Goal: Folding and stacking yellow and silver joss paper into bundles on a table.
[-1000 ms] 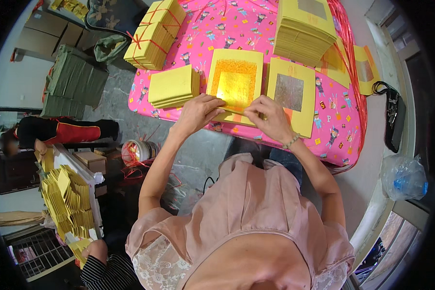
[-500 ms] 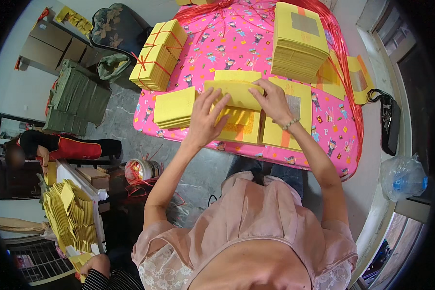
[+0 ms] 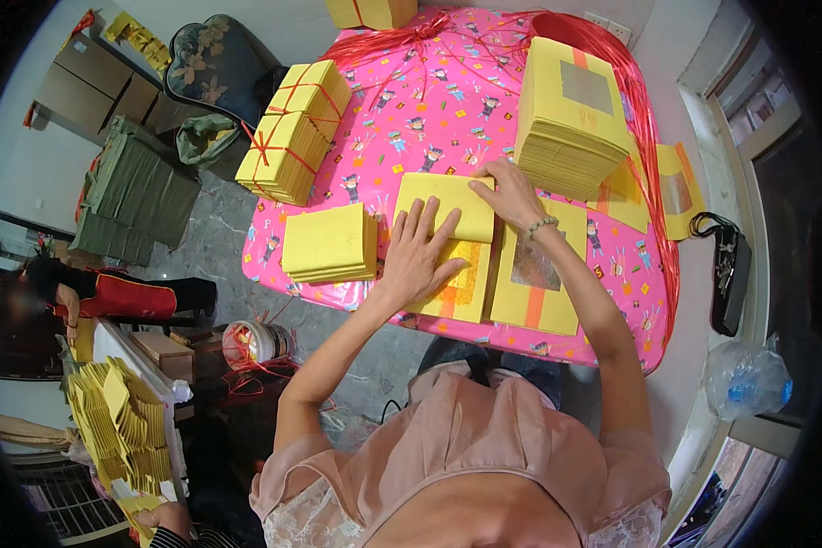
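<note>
A yellow paper sheet (image 3: 452, 196) with its far part folded over lies on the pink-covered table, directly before me. My left hand (image 3: 420, 251) rests flat on it with fingers spread. At the sheet's far right corner, my right hand (image 3: 513, 196) has its thumb and bent fingers closed on the folded edge. Below the fold shows a gold-orange patch (image 3: 463, 269). Close to my left hand is a low stack of folded yellow papers (image 3: 329, 242). Under my right wrist lie flat yellow sheets (image 3: 539, 301) with a silver patch and an orange stripe.
Tied bundles of yellow paper (image 3: 288, 132) stand at the table's far left. A tall stack of yellow sheets (image 3: 571, 119) is at right, beside red plastic strands (image 3: 653, 173). Left on the floor is a bucket (image 3: 256, 342); two other people are near a paper-laden table (image 3: 123, 420).
The raised flap of the sheet has gone down flat. My left hand now presses on it with fingers spread, while my right hand stays at its far right corner. The view has tilted slightly.
</note>
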`<state>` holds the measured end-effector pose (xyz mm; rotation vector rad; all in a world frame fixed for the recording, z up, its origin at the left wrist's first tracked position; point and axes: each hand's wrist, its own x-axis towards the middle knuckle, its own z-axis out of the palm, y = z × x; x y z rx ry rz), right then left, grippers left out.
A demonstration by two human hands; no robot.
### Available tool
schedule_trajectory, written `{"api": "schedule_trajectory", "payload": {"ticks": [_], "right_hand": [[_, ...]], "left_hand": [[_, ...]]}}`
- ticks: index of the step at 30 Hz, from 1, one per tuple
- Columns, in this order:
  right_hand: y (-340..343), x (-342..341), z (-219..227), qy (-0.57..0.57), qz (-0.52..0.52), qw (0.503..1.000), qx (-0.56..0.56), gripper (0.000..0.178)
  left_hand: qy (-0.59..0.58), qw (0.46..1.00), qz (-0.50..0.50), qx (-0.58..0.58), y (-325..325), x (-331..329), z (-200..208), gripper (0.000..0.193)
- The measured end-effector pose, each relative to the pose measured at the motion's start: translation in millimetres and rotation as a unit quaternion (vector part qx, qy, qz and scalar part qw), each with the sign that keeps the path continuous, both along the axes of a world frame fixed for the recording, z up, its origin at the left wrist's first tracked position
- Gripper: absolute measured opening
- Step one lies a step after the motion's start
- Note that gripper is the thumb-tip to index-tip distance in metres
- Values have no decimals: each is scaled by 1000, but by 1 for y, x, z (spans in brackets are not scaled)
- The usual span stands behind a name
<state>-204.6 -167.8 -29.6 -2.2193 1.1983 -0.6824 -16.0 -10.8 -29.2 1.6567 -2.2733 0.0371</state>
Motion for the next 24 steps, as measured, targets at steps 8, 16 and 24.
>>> {"api": "schedule_trajectory", "payload": {"ticks": [8,16,24], "right_hand": [[-7,28,9,57,68,996,3,39],[-2,37,2,29,90,996,-2,39],[1,36,-2,5,93,995,-35,38]], "left_hand": [[-2,1000,5,26,-3,-1,2,76],[16,999,2,44,-8,-1,0,75],[19,999,-3,42,-7,-1,-2,74]]}}
